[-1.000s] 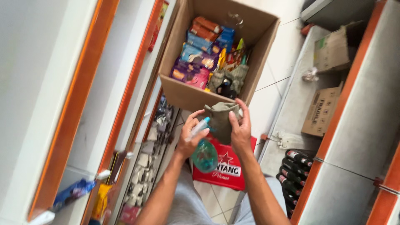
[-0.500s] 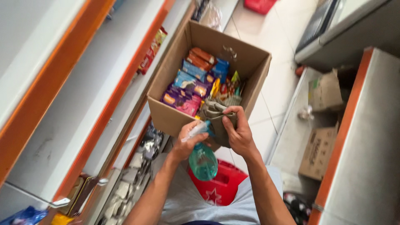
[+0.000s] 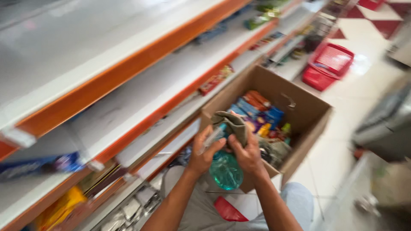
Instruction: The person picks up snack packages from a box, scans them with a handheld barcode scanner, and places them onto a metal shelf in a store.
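Observation:
My left hand (image 3: 204,150) grips the white trigger head of a spray bottle (image 3: 225,170) whose round teal body hangs below my hands. My right hand (image 3: 246,152) holds a grey-green cloth (image 3: 233,123) bunched up against the bottle's top. Both hands meet at the near edge of an open cardboard box (image 3: 308,112) that stands on the floor and holds several colourful packets (image 3: 257,111). The picture is blurred by motion.
White shelves with orange edges (image 3: 141,64) run along the left, mostly bare, with a few packets on them. Two red baskets (image 3: 329,64) stand on the tiled floor beyond the box. A red bag (image 3: 229,209) lies by my knees. A grey unit (image 3: 387,124) is at right.
The view has swung left and up toward the shelves. My hands still hold the bottle and cloth together. The red baskets have come into sight.

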